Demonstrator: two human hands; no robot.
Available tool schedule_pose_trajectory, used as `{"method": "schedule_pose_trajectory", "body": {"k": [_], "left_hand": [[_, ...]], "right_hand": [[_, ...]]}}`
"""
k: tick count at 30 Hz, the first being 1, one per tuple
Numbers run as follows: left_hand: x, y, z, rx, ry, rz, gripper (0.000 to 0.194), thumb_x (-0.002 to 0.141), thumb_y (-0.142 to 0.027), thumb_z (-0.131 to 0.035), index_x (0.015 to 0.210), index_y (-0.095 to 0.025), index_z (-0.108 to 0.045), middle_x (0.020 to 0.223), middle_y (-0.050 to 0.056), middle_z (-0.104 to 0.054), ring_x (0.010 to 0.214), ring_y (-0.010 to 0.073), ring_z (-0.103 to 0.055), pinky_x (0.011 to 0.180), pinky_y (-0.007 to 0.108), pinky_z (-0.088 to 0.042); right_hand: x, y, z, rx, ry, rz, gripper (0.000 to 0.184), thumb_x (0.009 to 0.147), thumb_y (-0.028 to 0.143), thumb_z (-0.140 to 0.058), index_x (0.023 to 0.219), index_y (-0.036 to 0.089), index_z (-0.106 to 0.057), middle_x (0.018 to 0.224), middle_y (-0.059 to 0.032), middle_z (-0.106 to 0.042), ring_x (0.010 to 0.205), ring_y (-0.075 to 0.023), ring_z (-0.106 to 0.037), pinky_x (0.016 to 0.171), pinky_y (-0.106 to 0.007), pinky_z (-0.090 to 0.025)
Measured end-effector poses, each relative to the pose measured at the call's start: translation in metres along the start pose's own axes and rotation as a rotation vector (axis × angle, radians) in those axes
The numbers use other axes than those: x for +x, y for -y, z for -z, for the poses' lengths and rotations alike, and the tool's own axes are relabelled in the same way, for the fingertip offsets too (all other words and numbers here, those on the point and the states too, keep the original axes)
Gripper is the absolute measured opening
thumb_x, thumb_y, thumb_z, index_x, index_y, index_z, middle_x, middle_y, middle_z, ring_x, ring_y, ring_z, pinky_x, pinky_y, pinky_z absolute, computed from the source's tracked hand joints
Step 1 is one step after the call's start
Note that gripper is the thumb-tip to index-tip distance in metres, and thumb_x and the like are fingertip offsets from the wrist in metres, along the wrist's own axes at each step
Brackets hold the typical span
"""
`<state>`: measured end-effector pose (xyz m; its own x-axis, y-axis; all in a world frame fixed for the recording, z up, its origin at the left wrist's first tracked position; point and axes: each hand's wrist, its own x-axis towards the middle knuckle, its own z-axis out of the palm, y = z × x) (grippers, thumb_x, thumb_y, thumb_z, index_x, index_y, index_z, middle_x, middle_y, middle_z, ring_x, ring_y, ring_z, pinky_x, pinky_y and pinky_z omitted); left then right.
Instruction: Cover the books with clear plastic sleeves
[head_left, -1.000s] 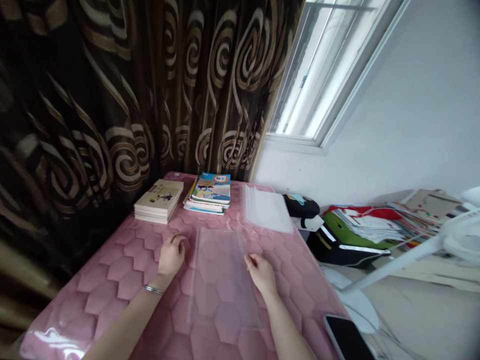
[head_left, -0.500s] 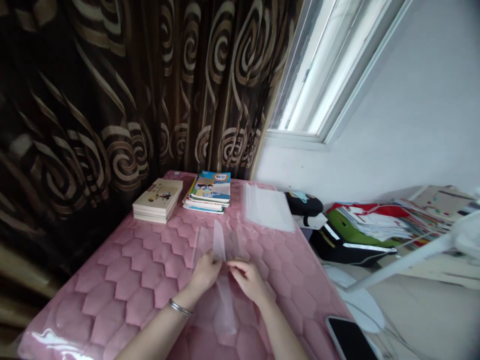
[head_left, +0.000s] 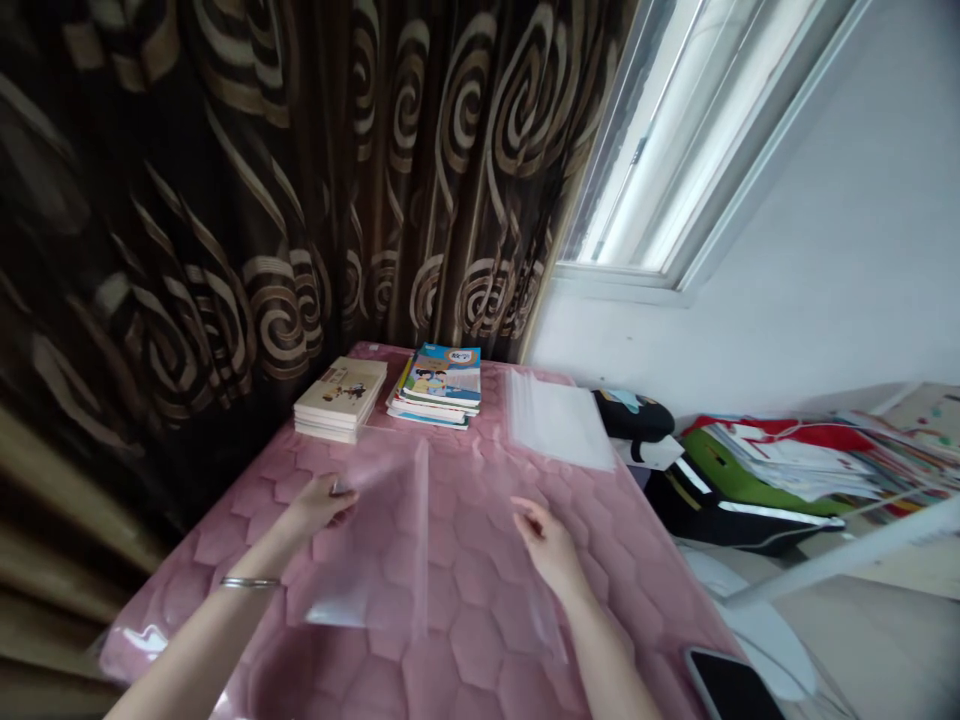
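Observation:
A clear plastic book cover (head_left: 405, 540) lies opened out on the pink quilted table top (head_left: 225, 530), a fold running down its middle. My left hand (head_left: 315, 503), with a bracelet on the wrist, pinches the cover's left edge. My right hand (head_left: 551, 545) pinches its right edge. The two hands are spread wide apart with the sheet stretched between them. At the far side of the table lie a stack of cream-coloured books (head_left: 341, 397) and a stack of colourful books (head_left: 439, 384).
A pile of clear plastic covers (head_left: 559, 432) lies at the back right of the table. A black phone (head_left: 731, 688) rests at the near right edge. Dark patterned curtains (head_left: 262, 180) hang behind. Bags and papers (head_left: 757, 465) are heaped to the right, below a window.
My hands were together at the sheet's middle half a second ago; they have since pulled apart, left and right, opening the cover out flat. The view has shifted slightly.

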<state>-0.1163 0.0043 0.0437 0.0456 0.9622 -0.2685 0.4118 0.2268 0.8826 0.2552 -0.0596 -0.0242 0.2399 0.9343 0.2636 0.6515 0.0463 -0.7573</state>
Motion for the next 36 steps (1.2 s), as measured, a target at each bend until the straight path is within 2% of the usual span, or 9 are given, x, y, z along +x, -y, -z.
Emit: {"method": "schedule_pose_trajectory", "body": {"k": [3, 6, 9, 13, 19, 24, 27, 31, 36], "left_hand": [[0.005, 0.013, 0.016, 0.155, -0.083, -0.048, 0.023, 0.073, -0.030, -0.066, 0.067, -0.019, -0.047, 0.051, -0.005, -0.056, 0.047, 0.0119, -0.055, 0.044, 0.021, -0.035], [0.009, 0.022, 0.010, 0.315, -0.116, -0.113, 0.012, 0.077, -0.023, -0.060, 0.074, -0.020, -0.049, 0.052, -0.005, -0.057, 0.051, 0.0135, -0.058, 0.048, 0.022, -0.037], [0.011, 0.027, -0.006, 0.535, -0.192, -0.141, 0.019, 0.080, -0.020, -0.061, 0.096, -0.016, -0.054, 0.068, 0.001, -0.067, 0.069, 0.0181, -0.067, 0.060, 0.024, -0.044], [0.006, 0.030, -0.023, 0.785, -0.269, -0.206, 0.034, 0.087, -0.021, -0.059, 0.118, -0.010, -0.049, 0.097, 0.015, -0.071, 0.093, 0.0250, -0.069, 0.073, 0.027, -0.047], [-0.006, 0.029, -0.032, 0.949, -0.280, -0.232, 0.036, 0.092, -0.020, -0.047, 0.125, -0.005, -0.047, 0.097, 0.019, -0.069, 0.091, 0.0270, -0.069, 0.073, 0.031, -0.050], [-0.018, 0.012, -0.053, 1.136, -0.408, -0.341, 0.043, 0.088, -0.005, -0.038, 0.127, -0.012, -0.055, 0.127, 0.022, -0.057, 0.115, 0.0332, -0.056, 0.092, 0.048, -0.048], [-0.024, 0.001, -0.081, 1.094, -0.221, -0.511, 0.053, 0.085, 0.000, -0.036, 0.130, -0.020, -0.056, 0.142, 0.015, -0.048, 0.131, 0.0309, -0.044, 0.107, 0.052, -0.036], [-0.029, -0.004, -0.121, 0.923, 0.082, -0.769, 0.046, 0.094, -0.024, -0.042, 0.140, -0.029, -0.046, 0.151, 0.005, -0.040, 0.142, 0.0271, -0.029, 0.115, 0.055, -0.022], [-0.029, 0.011, -0.138, 0.865, 0.165, -0.804, 0.049, 0.096, -0.042, -0.037, 0.145, -0.033, -0.037, 0.155, 0.003, -0.034, 0.144, 0.0277, -0.023, 0.116, 0.059, -0.012]], "right_hand": [[0.001, -0.010, 0.026, -0.008, 0.010, -0.033, 0.041, 0.081, 0.047, -0.044, 0.102, 0.023, -0.071, 0.097, -0.0074, -0.074, 0.086, -0.0234, -0.068, 0.077, -0.035, -0.053], [-0.006, -0.023, 0.040, -0.060, 0.012, -0.053, 0.039, 0.081, 0.044, -0.045, 0.101, 0.025, -0.072, 0.100, -0.0075, -0.074, 0.088, -0.0246, -0.069, 0.078, -0.035, -0.053], [-0.018, -0.033, 0.039, -0.161, -0.017, -0.060, 0.038, 0.081, 0.040, -0.043, 0.099, 0.025, -0.073, 0.095, -0.0081, -0.075, 0.086, -0.0262, -0.070, 0.075, -0.036, -0.053], [-0.028, -0.038, 0.033, -0.260, -0.066, -0.048, 0.042, 0.084, 0.040, -0.038, 0.100, 0.023, -0.073, 0.099, -0.0109, -0.074, 0.090, -0.0276, -0.070, 0.078, -0.038, -0.053], [-0.028, -0.040, 0.030, -0.302, -0.099, -0.017, 0.040, 0.085, 0.037, -0.039, 0.099, 0.023, -0.074, 0.096, -0.0106, -0.074, 0.086, -0.0268, -0.070, 0.076, -0.037, -0.053], [-0.028, -0.041, 0.030, -0.264, -0.105, -0.007, 0.039, 0.084, 0.037, -0.040, 0.097, 0.023, -0.074, 0.098, -0.0102, -0.074, 0.089, -0.0260, -0.070, 0.081, -0.037, -0.053], [-0.027, -0.041, 0.032, -0.248, -0.096, -0.005, 0.039, 0.084, 0.039, -0.041, 0.096, 0.023, -0.074, 0.097, -0.0107, -0.074, 0.089, -0.0262, -0.070, 0.081, -0.037, -0.054], [-0.026, -0.042, 0.033, -0.239, -0.088, -0.006, 0.038, 0.084, 0.040, -0.042, 0.095, 0.023, -0.074, 0.096, -0.0098, -0.074, 0.088, -0.0254, -0.070, 0.080, -0.036, -0.054], [-0.027, -0.045, 0.033, -0.265, -0.076, -0.032, 0.035, 0.085, 0.037, -0.043, 0.097, 0.023, -0.072, 0.096, -0.0082, -0.074, 0.088, -0.0246, -0.069, 0.081, -0.036, -0.053]]}}
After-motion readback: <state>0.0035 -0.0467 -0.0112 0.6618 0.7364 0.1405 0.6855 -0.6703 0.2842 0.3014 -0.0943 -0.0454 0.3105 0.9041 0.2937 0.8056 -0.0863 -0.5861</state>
